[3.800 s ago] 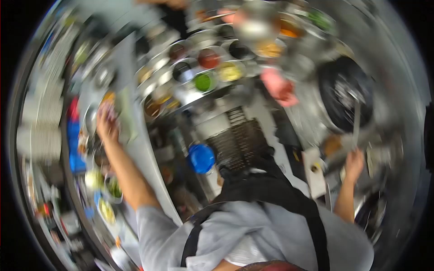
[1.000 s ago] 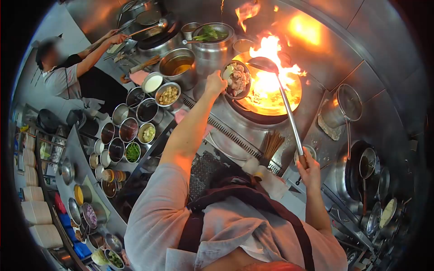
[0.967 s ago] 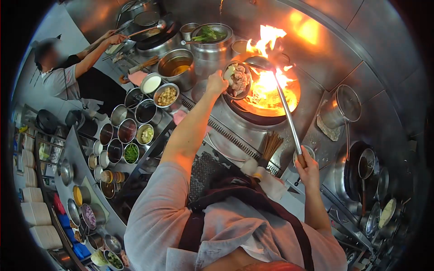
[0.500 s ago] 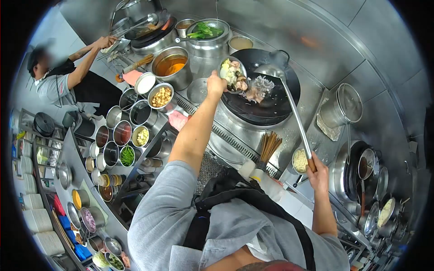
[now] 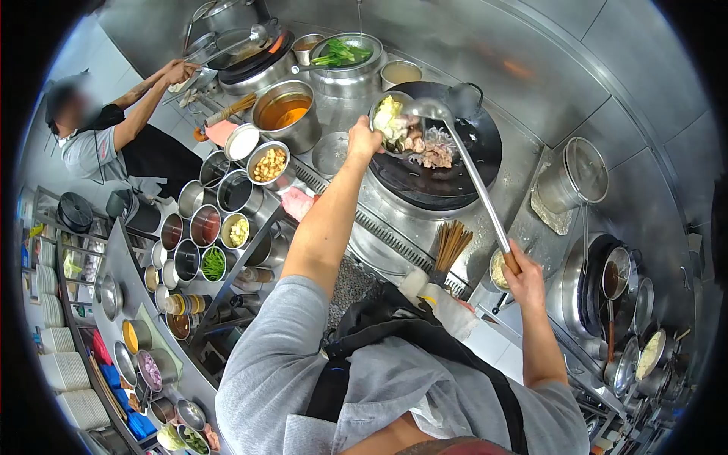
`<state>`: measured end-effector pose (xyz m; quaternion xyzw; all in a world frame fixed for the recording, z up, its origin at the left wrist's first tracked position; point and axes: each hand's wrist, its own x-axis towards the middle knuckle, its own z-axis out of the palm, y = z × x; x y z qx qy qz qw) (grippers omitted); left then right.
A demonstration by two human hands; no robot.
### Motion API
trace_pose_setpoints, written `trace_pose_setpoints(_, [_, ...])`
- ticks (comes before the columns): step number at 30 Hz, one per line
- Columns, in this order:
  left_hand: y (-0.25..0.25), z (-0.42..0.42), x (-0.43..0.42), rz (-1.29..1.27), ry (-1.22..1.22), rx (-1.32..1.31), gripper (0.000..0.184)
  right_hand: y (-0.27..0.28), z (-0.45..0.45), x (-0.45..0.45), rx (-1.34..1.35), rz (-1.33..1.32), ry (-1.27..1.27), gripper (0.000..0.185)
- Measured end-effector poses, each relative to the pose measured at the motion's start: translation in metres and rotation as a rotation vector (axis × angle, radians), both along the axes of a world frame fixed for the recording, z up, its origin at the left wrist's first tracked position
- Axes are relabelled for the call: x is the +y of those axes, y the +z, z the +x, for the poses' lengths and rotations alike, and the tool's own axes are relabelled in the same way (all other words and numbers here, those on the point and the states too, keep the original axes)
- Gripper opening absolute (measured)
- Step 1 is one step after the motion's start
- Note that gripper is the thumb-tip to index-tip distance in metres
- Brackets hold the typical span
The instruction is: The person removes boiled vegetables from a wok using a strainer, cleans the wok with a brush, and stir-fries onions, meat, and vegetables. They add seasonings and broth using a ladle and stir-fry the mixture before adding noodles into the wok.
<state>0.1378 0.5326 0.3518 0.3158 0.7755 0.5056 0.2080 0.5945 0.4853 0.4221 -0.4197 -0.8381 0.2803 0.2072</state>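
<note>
My left hand (image 5: 365, 139) grips a metal bowl (image 5: 373, 111) by its near left side. Pale cabbage-like leaves (image 5: 389, 115) and pinkish pieces fill the bowl, which is tilted over the left part of a black wok (image 5: 409, 180). My right hand (image 5: 525, 277) is closed round the wooden end of a long ladle (image 5: 474, 176). The ladle's head hangs at the bowl's right edge, over the food. Below it in the wok lie sliced meat-like pieces (image 5: 437, 155) and whitish strips.
A pot of orange liquid (image 5: 287, 112) and a strainer with green vegetables (image 5: 343, 51) stand left of the wok. Several ingredient containers (image 5: 270, 164) line the left side. A bamboo brush (image 5: 452, 246) stands in front. A co-worker (image 5: 129, 129) holds a ladle at another wok.
The ladle's head has moved left from the wok to the bowl's edge. My right hand has shifted slightly up and left. More meat-like pieces lie in the wok.
</note>
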Motion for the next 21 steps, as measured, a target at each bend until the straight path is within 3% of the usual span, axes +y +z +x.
trace_pose_setpoints(1, [0.010, 0.003, -0.004, -0.034, 0.017, 0.047, 0.030, 0.001, 0.008, -0.004, -0.013, -0.075, -0.016, 0.053])
trace_pose_setpoints(2, [0.016, 0.005, -0.008, -0.069, 0.034, 0.092, 0.030, -0.002, 0.014, -0.007, 0.015, 0.013, 0.012, 0.054])
trace_pose_setpoints(9, [-0.006, 0.000, 0.009, -0.044, 0.068, 0.005, 0.028, -0.009, 0.026, -0.010, 0.046, 0.072, -0.022, 0.053])
trace_pose_setpoints(14, [0.005, 0.010, 0.018, -0.069, 0.037, 0.055, 0.028, -0.005, 0.015, -0.005, -0.096, -0.032, -0.021, 0.053])
trace_pose_setpoints(21, [-0.028, -0.005, 0.029, -0.016, 0.161, -0.063, 0.037, 0.009, 0.045, -0.009, -0.169, 0.053, -0.010, 0.053])
